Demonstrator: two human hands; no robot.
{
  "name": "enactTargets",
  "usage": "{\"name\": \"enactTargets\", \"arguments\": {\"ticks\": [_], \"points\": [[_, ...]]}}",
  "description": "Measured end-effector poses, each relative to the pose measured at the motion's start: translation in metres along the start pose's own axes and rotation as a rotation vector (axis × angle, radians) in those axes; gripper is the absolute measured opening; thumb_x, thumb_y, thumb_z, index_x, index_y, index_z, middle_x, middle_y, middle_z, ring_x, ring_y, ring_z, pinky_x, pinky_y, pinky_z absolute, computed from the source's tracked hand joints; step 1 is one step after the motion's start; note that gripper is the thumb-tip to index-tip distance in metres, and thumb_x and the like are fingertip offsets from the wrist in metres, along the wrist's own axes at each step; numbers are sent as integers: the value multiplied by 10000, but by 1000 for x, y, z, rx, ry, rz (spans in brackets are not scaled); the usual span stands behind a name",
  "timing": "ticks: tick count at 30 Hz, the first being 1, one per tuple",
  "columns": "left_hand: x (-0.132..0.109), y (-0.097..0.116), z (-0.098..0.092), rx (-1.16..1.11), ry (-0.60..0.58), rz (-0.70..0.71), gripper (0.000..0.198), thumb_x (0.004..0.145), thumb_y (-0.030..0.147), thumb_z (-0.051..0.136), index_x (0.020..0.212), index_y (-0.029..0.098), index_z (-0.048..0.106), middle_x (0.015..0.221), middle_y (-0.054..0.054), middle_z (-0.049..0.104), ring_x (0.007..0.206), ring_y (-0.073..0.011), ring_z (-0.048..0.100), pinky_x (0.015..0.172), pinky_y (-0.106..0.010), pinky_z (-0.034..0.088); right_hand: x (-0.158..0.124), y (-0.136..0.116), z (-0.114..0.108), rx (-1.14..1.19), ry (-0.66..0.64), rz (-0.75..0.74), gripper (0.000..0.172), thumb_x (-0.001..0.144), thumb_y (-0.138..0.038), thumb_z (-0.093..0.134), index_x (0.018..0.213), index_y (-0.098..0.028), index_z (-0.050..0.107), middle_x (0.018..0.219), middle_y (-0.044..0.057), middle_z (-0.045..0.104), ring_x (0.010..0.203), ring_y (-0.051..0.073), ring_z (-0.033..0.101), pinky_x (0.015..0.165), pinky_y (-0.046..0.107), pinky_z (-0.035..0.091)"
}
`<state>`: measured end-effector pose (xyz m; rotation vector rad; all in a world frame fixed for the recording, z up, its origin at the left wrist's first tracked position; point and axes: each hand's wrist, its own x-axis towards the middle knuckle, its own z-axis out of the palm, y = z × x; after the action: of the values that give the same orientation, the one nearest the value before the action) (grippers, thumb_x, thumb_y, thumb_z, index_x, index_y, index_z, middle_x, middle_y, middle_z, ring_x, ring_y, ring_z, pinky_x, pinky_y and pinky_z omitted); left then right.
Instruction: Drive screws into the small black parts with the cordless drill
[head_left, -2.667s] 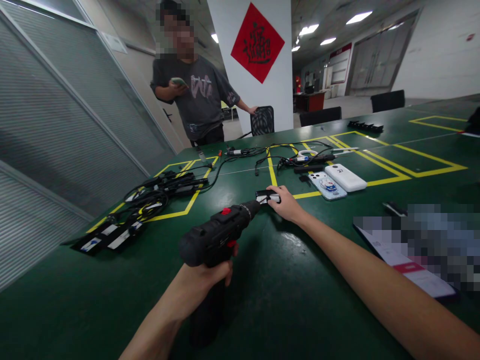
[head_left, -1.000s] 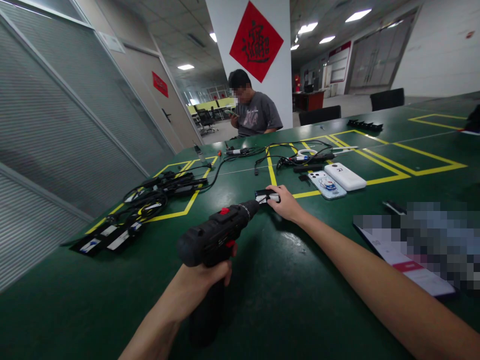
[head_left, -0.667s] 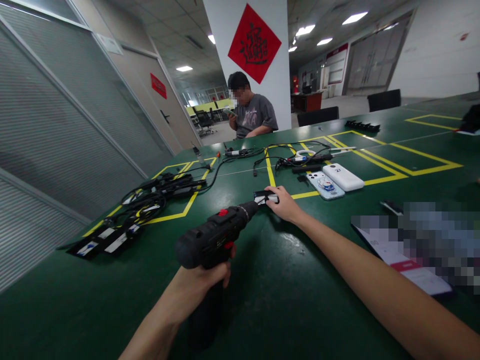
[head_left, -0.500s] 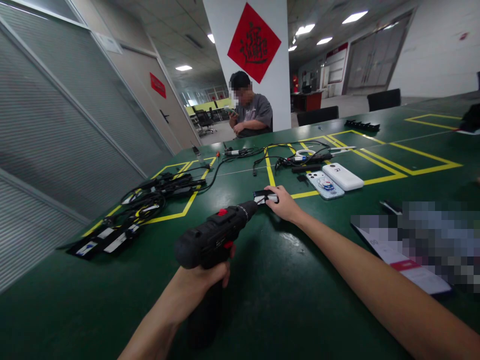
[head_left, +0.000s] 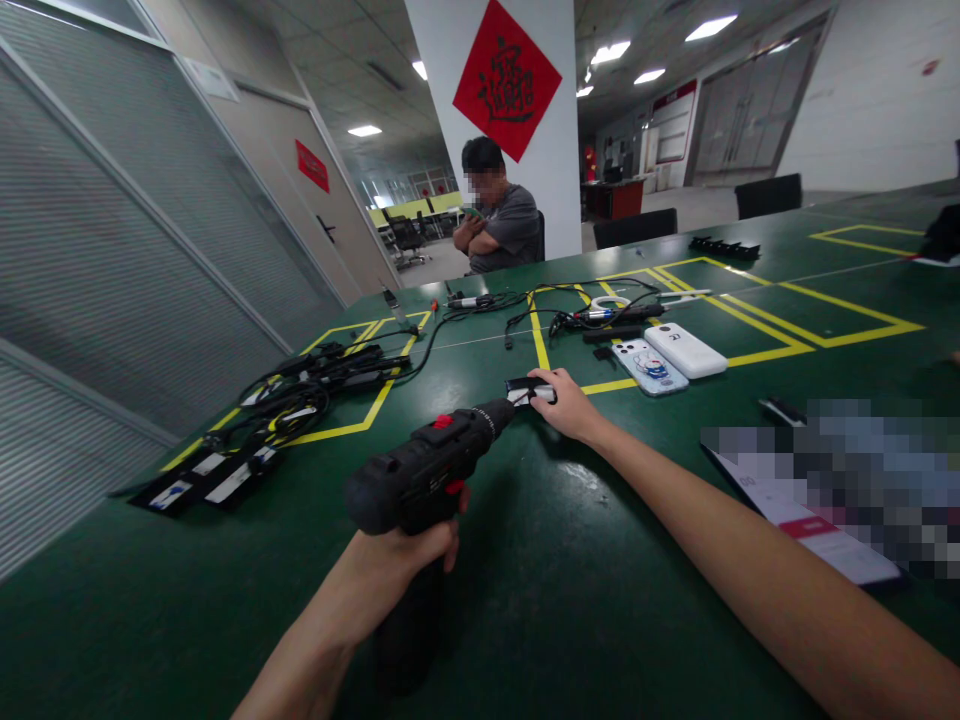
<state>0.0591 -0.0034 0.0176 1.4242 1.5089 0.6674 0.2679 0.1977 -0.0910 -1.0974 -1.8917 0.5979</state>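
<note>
My left hand (head_left: 405, 560) is wrapped round the grip of a black cordless drill (head_left: 420, 472) with red switches. The drill's chuck points away from me, to the right, and its tip meets a small black-and-white piece (head_left: 517, 392) on the table. Whether the bit touches the piece or only overlaps it in view, I cannot tell. My right hand (head_left: 568, 408) has its fingers closed over the right end of that piece, pressing it near the table top. Part of the piece is hidden under the fingers.
The green table (head_left: 525, 600) carries yellow tape outlines. Tangled black cables (head_left: 337, 375) and black strips with white labels (head_left: 225, 480) lie left. A phone (head_left: 649, 366), a white power bank (head_left: 685, 349) and more cables lie beyond my right hand. Across the table sits a person (head_left: 510, 225).
Both my hands, the drill and the small piece keep nearly the same places. The person across the table has shifted the arms and holds a phone lower.
</note>
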Motion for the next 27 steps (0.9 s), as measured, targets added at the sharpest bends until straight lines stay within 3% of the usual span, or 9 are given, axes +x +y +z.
{"name": "enactTargets", "arguments": {"ticks": [20, 27], "points": [[1, 1, 1, -22, 15, -15, 329, 817, 264, 565, 1119, 145, 511, 692, 19, 591, 623, -168, 519, 645, -314, 395, 0, 0, 0, -3, 10, 2, 414, 790, -223, 571, 1204, -242, 566, 1077, 56, 504, 954, 186, 557, 947, 343, 419], [1, 2, 1, -28, 10, -4, 341, 808, 254, 573, 1130, 154, 522, 797, -10, 619, 637, -171, 536, 679, -324, 420, 0, -1, -1, 1, 10, 3, 417, 791, -226, 572, 1207, -244, 566, 1082, 57, 505, 955, 186, 558, 938, 339, 424]]}}
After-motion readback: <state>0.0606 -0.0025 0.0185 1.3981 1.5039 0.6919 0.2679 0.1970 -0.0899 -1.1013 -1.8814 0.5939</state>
